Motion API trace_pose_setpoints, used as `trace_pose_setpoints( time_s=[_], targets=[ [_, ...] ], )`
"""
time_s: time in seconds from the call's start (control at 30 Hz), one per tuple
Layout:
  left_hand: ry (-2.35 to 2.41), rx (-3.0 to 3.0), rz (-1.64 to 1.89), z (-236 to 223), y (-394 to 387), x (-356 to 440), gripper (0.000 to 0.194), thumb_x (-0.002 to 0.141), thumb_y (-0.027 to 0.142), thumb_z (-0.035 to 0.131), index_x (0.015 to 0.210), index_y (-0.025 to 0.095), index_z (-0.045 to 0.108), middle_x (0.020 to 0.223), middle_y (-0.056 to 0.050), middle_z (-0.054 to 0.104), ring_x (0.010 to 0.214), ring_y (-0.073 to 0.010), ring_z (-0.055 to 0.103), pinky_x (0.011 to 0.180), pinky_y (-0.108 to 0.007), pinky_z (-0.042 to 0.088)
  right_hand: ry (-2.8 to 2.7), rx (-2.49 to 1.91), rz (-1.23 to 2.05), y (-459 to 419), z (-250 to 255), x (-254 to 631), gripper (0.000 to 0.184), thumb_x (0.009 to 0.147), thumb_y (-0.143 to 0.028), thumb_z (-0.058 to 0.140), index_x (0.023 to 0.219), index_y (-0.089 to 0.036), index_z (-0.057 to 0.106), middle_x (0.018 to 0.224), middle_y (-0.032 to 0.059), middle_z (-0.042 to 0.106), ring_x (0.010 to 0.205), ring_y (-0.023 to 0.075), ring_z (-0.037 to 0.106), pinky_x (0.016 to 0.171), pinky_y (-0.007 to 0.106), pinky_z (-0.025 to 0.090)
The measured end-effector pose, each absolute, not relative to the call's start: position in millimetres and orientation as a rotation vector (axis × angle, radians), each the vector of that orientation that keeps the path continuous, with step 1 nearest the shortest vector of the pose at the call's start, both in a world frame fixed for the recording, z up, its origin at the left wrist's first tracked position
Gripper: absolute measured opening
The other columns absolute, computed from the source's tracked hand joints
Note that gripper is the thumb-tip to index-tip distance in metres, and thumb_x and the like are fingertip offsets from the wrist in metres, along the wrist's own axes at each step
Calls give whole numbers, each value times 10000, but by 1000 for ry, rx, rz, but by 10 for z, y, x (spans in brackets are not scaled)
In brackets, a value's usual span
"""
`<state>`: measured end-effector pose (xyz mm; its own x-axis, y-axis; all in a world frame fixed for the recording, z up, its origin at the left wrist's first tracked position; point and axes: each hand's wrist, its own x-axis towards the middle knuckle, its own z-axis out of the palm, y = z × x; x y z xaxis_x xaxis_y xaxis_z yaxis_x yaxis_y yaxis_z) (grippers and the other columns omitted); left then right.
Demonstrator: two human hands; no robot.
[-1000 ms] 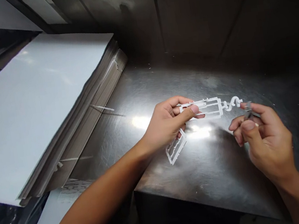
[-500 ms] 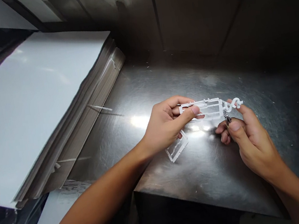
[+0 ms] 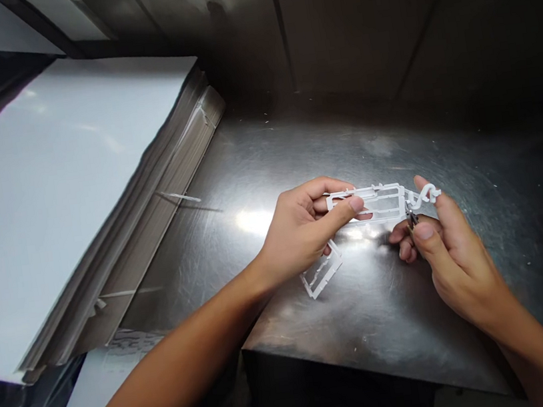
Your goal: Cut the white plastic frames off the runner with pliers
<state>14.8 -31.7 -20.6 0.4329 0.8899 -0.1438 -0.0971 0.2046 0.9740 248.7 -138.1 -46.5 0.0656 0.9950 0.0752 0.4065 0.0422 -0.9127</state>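
Note:
Between its thumb and fingers, my left hand grips a white plastic frame above the metal table. A curled white plastic piece sticks out from the frame's right end. My right hand is closed on small metal cutters, whose tips are at that end, by the curled piece. Their handles are mostly hidden in my palm. A second white plastic frame shows below my left hand, its upper end hidden by the fingers; I cannot tell if it is held.
A thick stack of large white sheets stands on the left, with ties sticking out from its side. The scratched metal table has a front edge close to my body. Dark metal panels rise behind it.
The cutters stay at the frame's right end. The right forefinger has lifted slightly away from the curled piece. The whole view has shifted a little; both hands hold the same things.

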Motion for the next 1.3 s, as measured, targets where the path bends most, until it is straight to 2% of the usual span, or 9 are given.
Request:
trace_pose_setpoints(
  time_s=[0.13, 0.3, 0.47, 0.6, 0.73, 0.93, 1.03, 1.2, 1.3],
  targets=[
    [880, 1164, 831, -213, -329, 149, 408, 928, 526, 964, 1102, 193, 803, 922, -67, 860, 440, -72, 498, 375, -190, 350, -1541, -1532, 805, -1393, -467, 2506, 731, 1271, -578, 524, 1862, -276, 216, 1080, 29, 763, 822, 197, 712, 772, 335, 610],
    [873, 1159, 828, -231, -336, 151, 367, 960, 503, 940, 1110, 200, 796, 930, -64, 863, 461, -79, 536, 388, -186, 350, -1593, -1583, 724, -1402, -450, 2499, 758, 1265, -537, 526, 1873, -283, 151, 946, -14, 721, 645, 160, 620, 627, 283, 556],
    [874, 1138, 818, -220, -342, 170, 409, 936, 523, 957, 1093, 191, 776, 928, -67, 865, 427, -59, 491, 374, -181, 342, -1596, -1669, 591, -1408, -411, 2413, 745, 1255, -529, 489, 1837, -129, 251, 769, -17, 642, 592, 184, 629, 535, 270, 535],
    [897, 1162, 805, -213, -342, 179, 423, 939, 523, 948, 1122, 184, 772, 909, -71, 856, 512, -114, 632, 381, -181, 368, -1625, -1689, 519, -1411, -400, 2384, 765, 1243, -509, 483, 1830, -78, 249, 728, -9, 644, 531, 190, 619, 482, 270, 522],
    [882, 1160, 794, -234, -332, 181, 426, 932, 519, 958, 1122, 190, 766, 882, -62, 843, 591, -147, 707, 377, -168, 369, -1610, -1680, 568, -1414, -412, 2405, 763, 1243, -514, 495, 1843, -120, 238, 715, -8, 631, 511, 201, 604, 478, 298, 519],
    [785, 1056, 821, -270, -288, 190, 381, 970, 466, 943, 1087, 177, 725, 894, -52, 842, 405, -28, 454, 362, -146, 346, -1430, -1426, 904, -1435, -423, 2420, 661, 1281, -493, 473, 1856, -284, 222, 815, -19, 636, 608, 171, 594, 541, 259, 517],
    [762, 1018, 814, -269, -277, 193, 378, 976, 450, 943, 1084, 172, 710, 888, -54, 838, 405, -23, 443, 360, -138, 332, -1385, -1390, 954, -1444, -426, 2417, 651, 1283, -492, 495, 1853, -322, 230, 829, -26, 640, 575, 152, 557, 532, 247, 495],
    [775, 1009, 796, -284, -254, 180, 426, 958, 466, 964, 1133, 180, 701, 876, -44, 834, 414, -24, 438, 369, -135, 322, -1458, -1517, 876, -1406, -463, 2484, 677, 1270, -534, 502, 1853, -339, 218, 837, -31, 668, 590, 169, 608, 574, 270, 532],
    [767, 974, 802, -267, -235, 181, 479, 930, 461, 986, 1179, 203, 668, 901, -40, 842, 430, -29, 450, 385, -136, 327, -1634, -1672, 585, -1415, -466, 2614, 710, 1211, -607, 577, 1814, -302, 359, 860, 12, 704, 567, 212, 635, 543, 319, 502]
  ],
)
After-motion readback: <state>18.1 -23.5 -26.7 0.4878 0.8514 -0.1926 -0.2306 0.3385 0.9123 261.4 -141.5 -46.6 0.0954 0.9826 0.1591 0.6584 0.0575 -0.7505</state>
